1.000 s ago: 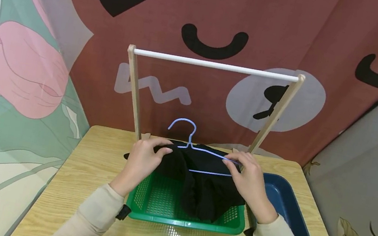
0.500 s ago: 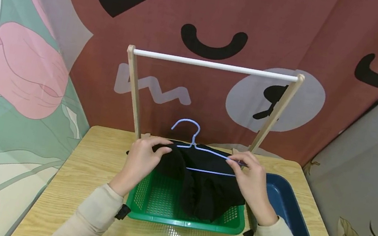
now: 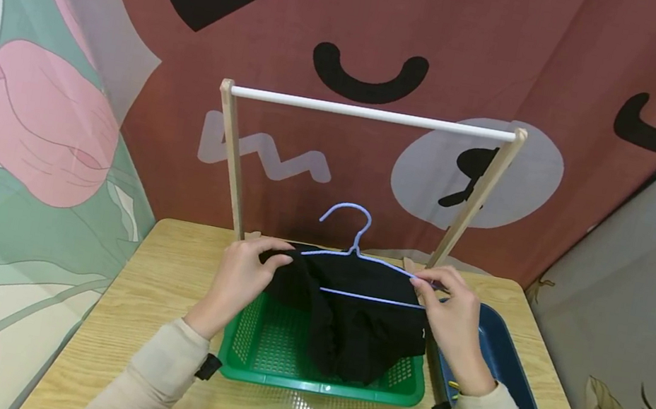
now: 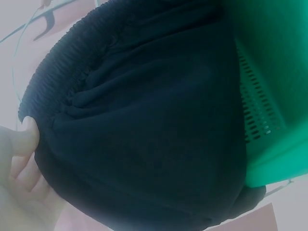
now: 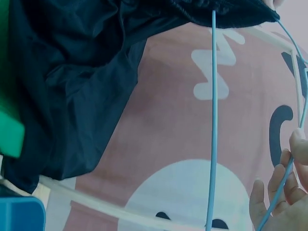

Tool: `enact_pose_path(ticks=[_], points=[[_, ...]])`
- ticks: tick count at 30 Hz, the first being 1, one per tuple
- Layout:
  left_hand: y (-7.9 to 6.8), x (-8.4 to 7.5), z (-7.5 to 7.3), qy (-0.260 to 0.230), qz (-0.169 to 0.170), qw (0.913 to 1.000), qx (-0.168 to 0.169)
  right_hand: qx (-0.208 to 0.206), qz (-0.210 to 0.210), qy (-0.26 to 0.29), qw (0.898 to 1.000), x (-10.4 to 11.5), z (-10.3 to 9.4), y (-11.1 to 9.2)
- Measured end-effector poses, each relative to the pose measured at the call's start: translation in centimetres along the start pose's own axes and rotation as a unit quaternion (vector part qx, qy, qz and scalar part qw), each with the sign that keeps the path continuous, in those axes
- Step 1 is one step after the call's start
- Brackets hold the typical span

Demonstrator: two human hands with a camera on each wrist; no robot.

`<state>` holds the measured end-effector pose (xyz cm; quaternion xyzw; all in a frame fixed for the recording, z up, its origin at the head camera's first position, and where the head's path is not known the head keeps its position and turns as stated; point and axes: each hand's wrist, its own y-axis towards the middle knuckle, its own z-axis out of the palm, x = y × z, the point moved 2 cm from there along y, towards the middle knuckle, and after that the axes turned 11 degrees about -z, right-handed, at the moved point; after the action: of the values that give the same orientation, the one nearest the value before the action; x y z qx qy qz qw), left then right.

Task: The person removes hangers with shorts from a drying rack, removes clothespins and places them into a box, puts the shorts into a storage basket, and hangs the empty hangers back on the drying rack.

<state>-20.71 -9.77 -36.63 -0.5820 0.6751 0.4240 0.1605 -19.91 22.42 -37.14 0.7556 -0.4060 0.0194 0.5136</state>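
Note:
My left hand pinches the gathered elastic waistband of a pair of black pants between thumb and fingers. In the left wrist view, the ruffled waistband runs up from the left thumb. My right hand grips the right shoulder of a pale blue wire hanger, whose hook points up. The hanger's left end goes into the waistband and is hidden by the cloth. In the right wrist view, its bottom bar enters the waist opening, while the right side lies outside the pants. A leg drapes over the basket.
Below the cloth stands a green perforated basket on the wooden table. A dark blue tray lies at the right, partly behind my right arm. Behind them rises a rack with a white rod between wooden posts.
The hanger has shifted right and slightly up, along with my right hand. My left hand has moved slightly left, still pinching the waistband. The basket stays put.

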Motion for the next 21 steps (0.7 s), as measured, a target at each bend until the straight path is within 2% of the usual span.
enact_pose_path(ticks=[10, 21], points=[[-0.1, 0.7, 0.1, 0.005, -0.017, 0.9998, 0.013, -0.026, 0.039, -0.011, 0.999, -1.2, -2.3, -0.5], [0.3, 1.9, 0.1, 0.009, -0.044, 0.9987, 0.025, -0.047, 0.032, -0.013, 0.998, -1.7, -3.6, -1.2]])
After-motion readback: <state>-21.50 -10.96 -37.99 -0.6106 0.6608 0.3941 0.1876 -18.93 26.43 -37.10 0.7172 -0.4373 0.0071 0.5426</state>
